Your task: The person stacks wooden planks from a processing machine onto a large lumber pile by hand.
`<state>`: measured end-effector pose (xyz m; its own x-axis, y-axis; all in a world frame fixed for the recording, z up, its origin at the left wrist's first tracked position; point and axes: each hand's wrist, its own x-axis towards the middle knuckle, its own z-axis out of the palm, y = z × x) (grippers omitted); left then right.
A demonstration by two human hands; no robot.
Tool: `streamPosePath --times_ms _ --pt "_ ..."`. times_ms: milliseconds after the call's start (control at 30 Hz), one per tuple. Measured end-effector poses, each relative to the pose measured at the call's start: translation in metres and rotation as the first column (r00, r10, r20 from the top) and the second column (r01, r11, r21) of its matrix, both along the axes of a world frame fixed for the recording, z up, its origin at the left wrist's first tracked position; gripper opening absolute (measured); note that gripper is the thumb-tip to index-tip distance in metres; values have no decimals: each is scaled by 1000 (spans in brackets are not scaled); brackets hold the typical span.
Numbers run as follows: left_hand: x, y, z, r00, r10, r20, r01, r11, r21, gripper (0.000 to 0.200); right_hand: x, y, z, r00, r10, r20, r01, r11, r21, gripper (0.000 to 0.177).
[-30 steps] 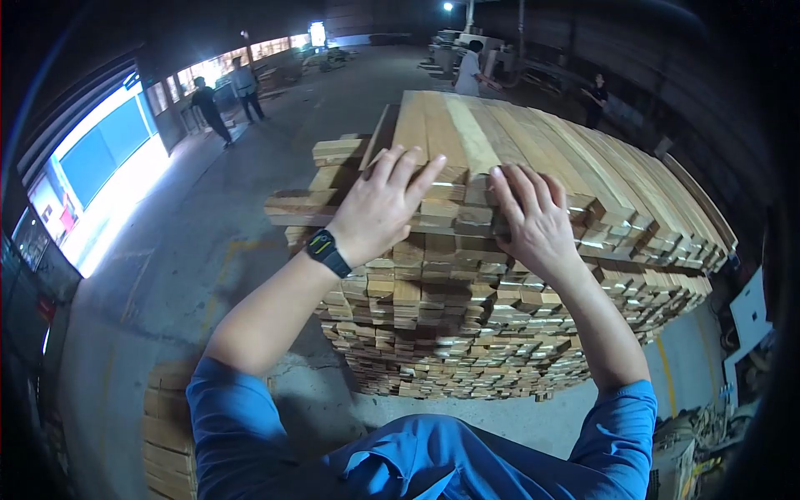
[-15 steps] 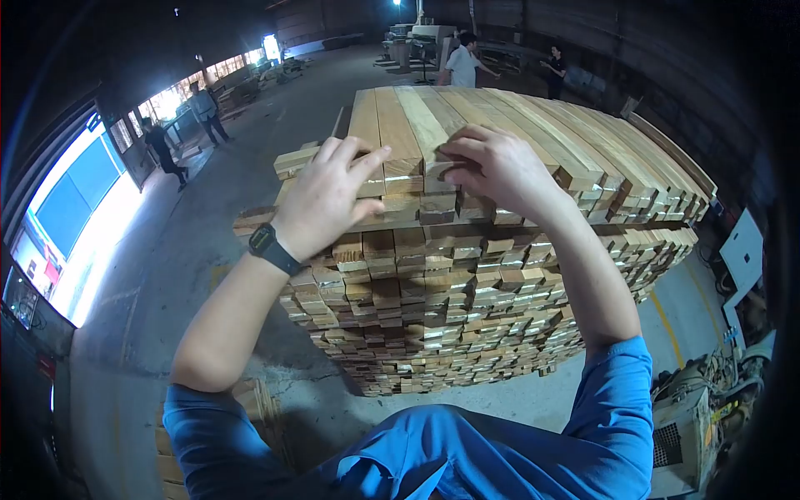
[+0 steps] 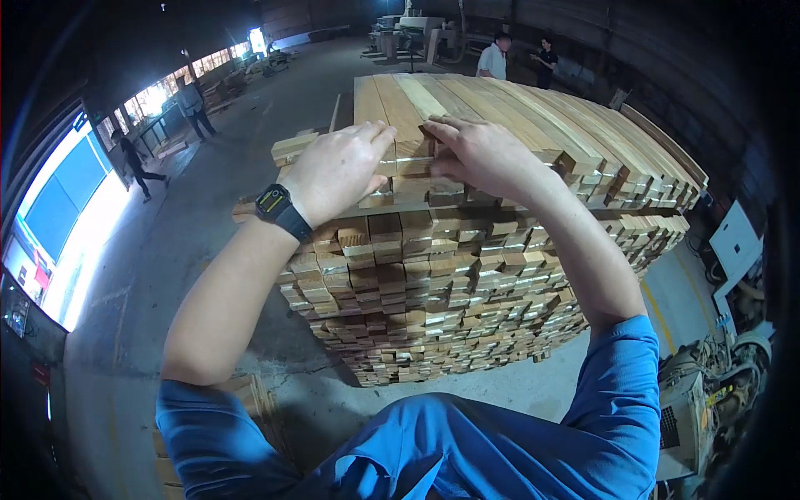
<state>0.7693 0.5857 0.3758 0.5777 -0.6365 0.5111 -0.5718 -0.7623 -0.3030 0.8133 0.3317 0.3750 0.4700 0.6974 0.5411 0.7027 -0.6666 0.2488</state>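
Note:
A tall stack of wooden boards (image 3: 417, 321) stands in front of me, with long planks (image 3: 408, 104) lying side by side on top. My left hand (image 3: 340, 167), with a black watch at the wrist, has its fingers together over the ends of the upper boards and its thumb lower at the front. Close on the right, my right hand (image 3: 487, 158) is curled over neighbouring board ends, its thumb partly shaded. One plank end (image 3: 411, 150) shows between the hands. The board surfaces under both palms are hidden.
Two people (image 3: 493, 60) are behind the stack, and two more (image 3: 193, 108) are at the left near a bright doorway (image 3: 71, 200). Machinery (image 3: 700, 417) stands at the lower right. More wood (image 3: 250, 400) lies low at the left by my elbow.
My left hand's spread fingers have come together on the board ends. My right fingers reach slightly farther left over the plank. The view has shifted slightly, and people in the background have moved.

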Motion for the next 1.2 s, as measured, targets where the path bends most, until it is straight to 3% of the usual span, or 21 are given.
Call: streamPosePath --times_ms 67,300,500,667,767,867,933,1000,1033,1067,1100,1200 --pt "4 1 -6 998 -15 57 15 1000 -4 59 -10 4 7 990 -90 -112 85 995 -48 65" --pt "-1 -2 10 1000 25 -12 -25 1000 17 58 -3 3 6 999 -39 16 40 995 -93 56" --pt "13 4 12 991 -70 115 67 997 36 54 1 4 13 998 -60 -28 57 993 -107 52" --pt "17 7 35 991 -70 113 59 993 103 48 -8 10 34 987 -126 -102 118 989 -87 55" --pt "33 23 52 964 -119 236 99 990 96 47 3 24 59 993 -101 -64 99 994 -36 47" --pt "34 34 57 967 -97 235 67 989 132 45 3 35 67 996 -87 -2 86 992 -95 45" --pt "15 32 49 976 -114 184 93 988 122 40 -2 37 57 999 -48 26 51 987 -152 44" --pt "-13 30 38 981 -118 151 98 987 130 59 -22 33 41 998 -56 22 59 983 -173 44" --pt "-27 28 33 973 -132 190 106 984 141 58 -41 30 38 999 -48 16 50 985 -163 46" --pt "-44 25 28 963 -145 226 112 982 153 57 -51 24 30 999 4 47 2 991 -134 47" --pt "-65 21 26 963 -140 231 105 982 157 56 -56 17 18 965 165 204 -157 986 -52 35" --pt "-118 11 21 964 -134 230 99 983 155 54 -108 6 13 962 217 166 -211 976 -51 40"
